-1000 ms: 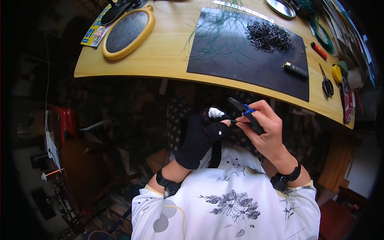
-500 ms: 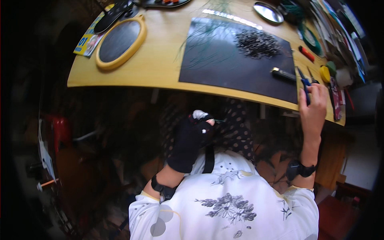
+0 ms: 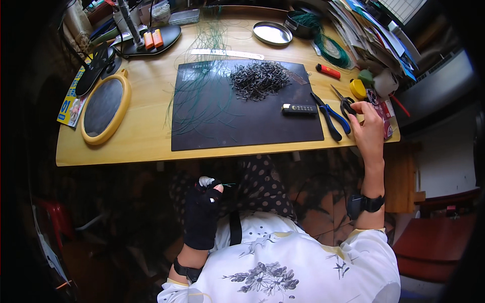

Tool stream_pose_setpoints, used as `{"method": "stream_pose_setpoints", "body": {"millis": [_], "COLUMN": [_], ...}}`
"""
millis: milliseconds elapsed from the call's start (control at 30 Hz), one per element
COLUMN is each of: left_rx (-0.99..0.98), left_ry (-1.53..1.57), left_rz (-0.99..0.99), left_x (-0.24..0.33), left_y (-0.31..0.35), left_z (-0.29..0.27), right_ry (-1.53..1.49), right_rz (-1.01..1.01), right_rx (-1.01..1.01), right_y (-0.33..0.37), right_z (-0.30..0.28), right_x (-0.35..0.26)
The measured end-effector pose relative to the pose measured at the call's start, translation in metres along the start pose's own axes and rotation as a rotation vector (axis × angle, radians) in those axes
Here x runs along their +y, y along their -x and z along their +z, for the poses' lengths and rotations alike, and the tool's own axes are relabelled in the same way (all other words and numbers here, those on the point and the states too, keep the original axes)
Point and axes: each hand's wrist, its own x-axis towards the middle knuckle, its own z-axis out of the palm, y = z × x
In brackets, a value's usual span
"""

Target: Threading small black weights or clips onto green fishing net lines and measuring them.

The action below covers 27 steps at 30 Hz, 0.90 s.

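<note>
My left hand (image 3: 204,212), in a black fingerless glove with white wrapping on a fingertip, is closed above my lap. A short bit of green thread (image 3: 227,185) sticks out of its pinch. At the desk's right side, my right hand (image 3: 369,129) is bare, thumb and fingers curved but apart. Its fingertips meet the black handles of small scissors (image 3: 346,105); a firm hold does not show. Just left of it lie pliers (image 3: 333,120) with blue and black handles. A black box cutter-like tool (image 3: 299,109) lies on the dark mat (image 3: 252,129).
A heap of small dark metal pieces (image 3: 260,81) and loose green threads (image 3: 202,101) lie on the mat. Around it are a ruler (image 3: 227,53), a round tin lid (image 3: 273,33), an orange lighter (image 3: 328,71), a yellow tape measure (image 3: 357,89) and a yellow-framed mirror (image 3: 105,108).
My right hand has moved off the blue-handled pliers to the scissors beside them. The whole view has shifted, showing more of the desk's far side. My left hand keeps its pinch.
</note>
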Motion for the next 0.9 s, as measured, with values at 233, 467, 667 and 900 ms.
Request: {"method": "stream_pose_setpoints", "body": {"millis": [233, 467, 667, 900], "left_rx": [-0.023, 0.012, 0.023, -0.005], "left_ry": [-0.025, 0.088, 0.056, -0.039], "left_rz": [-0.018, 0.029, 0.012, 0.002], "left_x": [0.005, 0.009, 0.014, 0.009], "left_y": [0.000, 0.000, 0.000, 0.002], "left_z": [-0.002, 0.002, -0.001, -0.004], "right_ry": [-0.076, -0.085, -0.880, -0.918], "right_rz": [-0.020, -0.157, -0.132, -0.238], "right_rx": [-0.042, -0.002, -0.264, -0.689], "right_y": [-0.017, -0.027, 0.051, 0.085], "right_z": [0.004, 0.015, -0.004, 0.037], "right_x": [0.018, -0.001, -0.089, -0.140]}}
